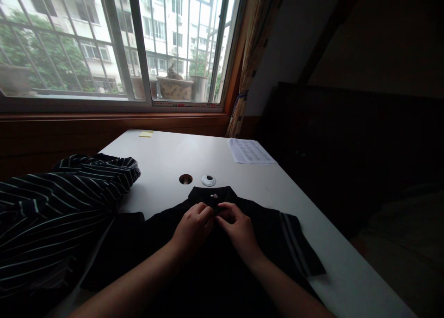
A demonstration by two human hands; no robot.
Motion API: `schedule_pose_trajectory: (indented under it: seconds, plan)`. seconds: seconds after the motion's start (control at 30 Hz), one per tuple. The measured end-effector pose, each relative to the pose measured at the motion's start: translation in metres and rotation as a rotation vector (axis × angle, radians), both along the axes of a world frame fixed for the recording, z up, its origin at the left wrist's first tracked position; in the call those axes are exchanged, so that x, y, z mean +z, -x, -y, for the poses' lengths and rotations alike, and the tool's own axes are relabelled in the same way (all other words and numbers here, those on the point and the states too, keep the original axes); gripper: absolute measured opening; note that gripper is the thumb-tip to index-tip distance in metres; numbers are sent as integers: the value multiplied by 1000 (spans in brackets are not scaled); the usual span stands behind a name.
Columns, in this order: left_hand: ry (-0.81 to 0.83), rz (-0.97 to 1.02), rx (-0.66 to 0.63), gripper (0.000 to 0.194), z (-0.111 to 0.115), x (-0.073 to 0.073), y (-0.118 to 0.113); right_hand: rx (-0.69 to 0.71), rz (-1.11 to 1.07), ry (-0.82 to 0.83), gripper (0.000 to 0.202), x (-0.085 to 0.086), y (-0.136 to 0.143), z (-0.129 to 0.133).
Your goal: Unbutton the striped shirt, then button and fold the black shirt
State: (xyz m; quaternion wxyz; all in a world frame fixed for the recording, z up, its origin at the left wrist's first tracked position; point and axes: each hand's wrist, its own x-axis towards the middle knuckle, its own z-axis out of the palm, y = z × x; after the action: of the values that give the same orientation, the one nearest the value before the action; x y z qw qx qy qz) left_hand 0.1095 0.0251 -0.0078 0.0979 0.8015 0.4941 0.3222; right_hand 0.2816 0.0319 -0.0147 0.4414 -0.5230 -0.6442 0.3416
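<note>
Black shirt point(222, 262) lies spread on the white table point(173, 156), its long axis running away from the person, hem end nearest, collar point(198, 194) at the far end. Both hands work just on the near side of that collar, over the front opening: the left hand point(194, 228) comes in from the left, fingers bunched closely on the cloth; the right hand point(241, 230) meets it from the right, thumb and forefinger drawn narrow on the fabric. Neither looks clearly nearer the opening — their fingertips all but touch there — and whether a button sits between them I cannot tell. The opening seems to line up with the shirt's length, so the hands face each other across it. Beyond the collar lie a round hole point(185, 179) and a white ring point(208, 181).
</note>
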Motion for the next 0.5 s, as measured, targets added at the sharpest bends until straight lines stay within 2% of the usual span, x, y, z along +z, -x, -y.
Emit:
schedule_pose_trajectory:
  seconds: [0.27, 0.43, 0.5]
  plan:
    - [32, 35, 39, 12, -3, 1, -1, 14, 13, -55, 29, 6, 4, 3]
    - [143, 219, 34, 7, -6, 2, 3, 20, -64, -89, 34, 2, 4, 5]
    - [180, 305, 19, 5, -9, 1, 6, 19, -65, -104, 29, 1, 4, 6]
